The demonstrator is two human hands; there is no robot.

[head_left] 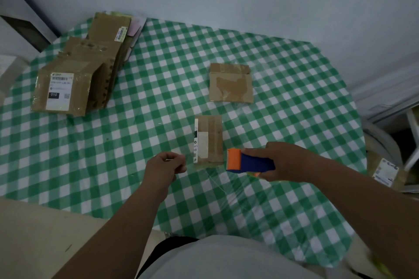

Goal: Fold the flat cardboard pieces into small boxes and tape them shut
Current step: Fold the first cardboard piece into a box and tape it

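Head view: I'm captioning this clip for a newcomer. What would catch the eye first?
The orange and blue tape dispenser gripped in the right hand, beside a small cardboard box at the centre of the green checked tablecloth. Next, the pile of flat cardboard pieces at far left.

1 head-worn wide-angle view looks steeply down, close over the checked table [294, 79].

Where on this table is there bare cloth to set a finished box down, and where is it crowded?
Free: the left front, between the cardboard stack and left hand; the right side beyond the flat piece. Crowded: around the small box, flanked by both hands, the right hand holding the tape dispenser.
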